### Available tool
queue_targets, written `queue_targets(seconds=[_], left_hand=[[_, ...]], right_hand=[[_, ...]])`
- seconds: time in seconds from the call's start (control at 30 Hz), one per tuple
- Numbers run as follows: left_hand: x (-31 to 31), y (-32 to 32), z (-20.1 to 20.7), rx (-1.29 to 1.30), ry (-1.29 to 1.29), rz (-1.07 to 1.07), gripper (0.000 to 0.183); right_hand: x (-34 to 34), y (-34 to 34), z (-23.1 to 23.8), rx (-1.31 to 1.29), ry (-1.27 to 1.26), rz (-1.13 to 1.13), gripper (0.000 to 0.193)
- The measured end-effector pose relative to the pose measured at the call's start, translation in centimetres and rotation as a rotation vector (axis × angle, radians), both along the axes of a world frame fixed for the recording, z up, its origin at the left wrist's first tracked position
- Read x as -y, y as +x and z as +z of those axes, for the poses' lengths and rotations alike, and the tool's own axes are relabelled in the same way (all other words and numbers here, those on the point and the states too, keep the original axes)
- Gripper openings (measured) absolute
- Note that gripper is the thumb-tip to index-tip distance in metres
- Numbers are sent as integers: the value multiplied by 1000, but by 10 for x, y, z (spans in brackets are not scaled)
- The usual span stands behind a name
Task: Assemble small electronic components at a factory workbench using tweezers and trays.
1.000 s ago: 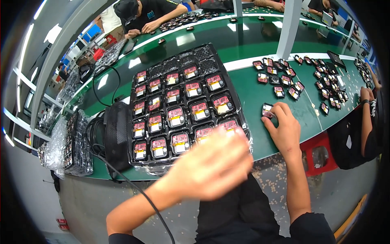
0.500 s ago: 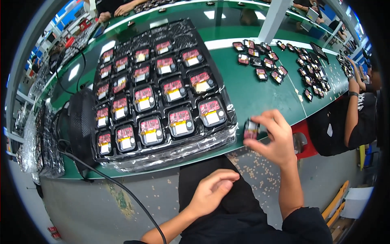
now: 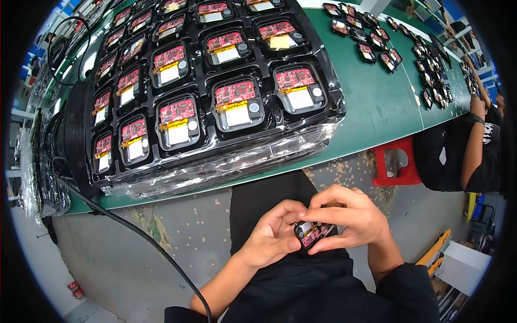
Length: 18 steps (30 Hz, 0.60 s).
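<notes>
Above my lap, both hands grip one small electronic unit (image 3: 311, 235), a black case with a red circuit board and a white part. My left hand (image 3: 272, 237) pinches its left side, thumb below and fingers above. On the other side, my right hand (image 3: 353, 218) holds it between thumb and fingers, which hide its upper edge. A stack of black plastic trays (image 3: 226, 156) lies on the green table beyond my hands. Units of the same kind, such as this unit (image 3: 237, 105), sit in the top tray's pockets, each with a red board, yellow strip and white block.
Loose units (image 3: 367, 52) lie scattered on the green table (image 3: 371, 113) at the right. A black cable (image 3: 140, 231) runs down past my left forearm. A red stool (image 3: 396, 166) stands near a co-worker (image 3: 476, 140) at the right. Small pale bits litter the floor.
My right hand has brought the unit from the table edge down to my lap. My left hand has risen to meet it and now grips it too. The view has shifted, with the trays appearing closer.
</notes>
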State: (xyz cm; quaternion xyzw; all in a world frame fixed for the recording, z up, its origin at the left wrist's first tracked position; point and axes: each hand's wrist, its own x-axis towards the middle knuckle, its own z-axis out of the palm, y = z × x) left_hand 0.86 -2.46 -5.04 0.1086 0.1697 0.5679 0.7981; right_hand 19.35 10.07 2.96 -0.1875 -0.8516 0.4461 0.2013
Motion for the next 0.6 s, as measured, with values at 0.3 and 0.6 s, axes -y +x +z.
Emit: queue_targets(seconds=[0.3,0.6], left_hand=[[-5,-2,5,-5,-60,256,59],[-4,1,4,-182,-43,335,57]], right_hand=[[17,-7,-7,93,130,-251,43],[30,-11,-30,99,310,-324,31]])
